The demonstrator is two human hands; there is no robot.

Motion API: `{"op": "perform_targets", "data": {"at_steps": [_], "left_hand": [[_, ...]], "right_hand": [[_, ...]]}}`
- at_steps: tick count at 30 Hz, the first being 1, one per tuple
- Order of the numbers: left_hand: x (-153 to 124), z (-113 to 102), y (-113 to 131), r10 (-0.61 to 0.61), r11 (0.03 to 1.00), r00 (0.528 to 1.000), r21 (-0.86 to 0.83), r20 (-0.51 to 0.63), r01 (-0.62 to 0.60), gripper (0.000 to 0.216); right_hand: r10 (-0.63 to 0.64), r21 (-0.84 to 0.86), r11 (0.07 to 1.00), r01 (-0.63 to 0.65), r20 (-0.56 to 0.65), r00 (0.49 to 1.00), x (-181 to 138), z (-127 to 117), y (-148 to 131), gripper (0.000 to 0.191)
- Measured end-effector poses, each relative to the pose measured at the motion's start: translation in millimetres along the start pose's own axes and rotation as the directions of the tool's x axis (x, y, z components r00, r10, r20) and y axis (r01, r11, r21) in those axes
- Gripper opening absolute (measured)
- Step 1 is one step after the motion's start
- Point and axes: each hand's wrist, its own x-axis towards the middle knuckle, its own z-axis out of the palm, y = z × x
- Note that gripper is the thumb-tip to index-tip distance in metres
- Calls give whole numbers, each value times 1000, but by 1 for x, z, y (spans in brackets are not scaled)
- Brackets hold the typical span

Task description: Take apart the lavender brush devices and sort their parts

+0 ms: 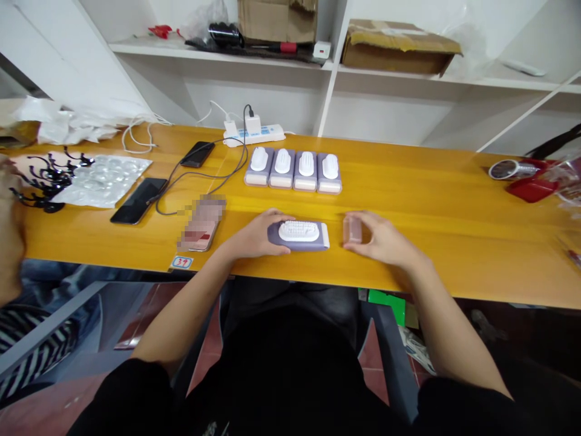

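- The purple unit (pixel 275 235) lies lengthwise near the front edge of the wooden table (pixel 408 200), in front of the wearer and between the two hands.
- Its body is a muted greyish purple, long and rounded at the left end.
- On its upper face sits a white oval pad (pixel 298 230), covered in rows of small raised nubs or bristles.
- At its right end a pale, whitish strip (pixel 325 236) shows; the finer detail there is too small to tell.
- The left hand (pixel 256 235) grips the unit's left end, thumb and fingers closed around opposite long sides.
- The right hand (pixel 379 239) pinches a clear cap (pixel 352 231) between thumb and fingers, parted only by the cap's width.
- That cap is see-through with a pinkish tint, boxy, and stands apart from the unit's right end.
- Behind, four similar units (pixel 298 172) stand side by side in a row, each purple with a white oval pad and a pale near end.
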Motion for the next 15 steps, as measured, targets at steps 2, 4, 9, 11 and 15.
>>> {"op": "perform_targets", "data": {"at_steps": [2, 4, 9, 11, 15], "left_hand": [[-2, -2, -3, 7, 1000, 1000, -6, 8, -7, 84], [-2, -2, -5, 12, 1000, 1000, -10, 22, -11, 87], [-5, 1, -10, 29, 999, 999, -38, -21, -30, 90], [-6, 3, -10, 39, 998, 998, -42, -54, -41, 88], [-8, 7, -10, 63, 997, 994, -29, -94, -66, 84]], "right_hand": [[60, 134, 990, -48, -88, 994, -1, -8, 19, 79], [112, 301, 951, -67, -135, 984, 3, -11, 38, 90], [190, 427, 900, -81, -220, 957, 36, -14, 75, 92], [220, 414, 907, -71, -324, 920, 57, -19, 88, 87], [236, 384, 922, -52, -450, 861, 104, -34, 112, 89]]}}
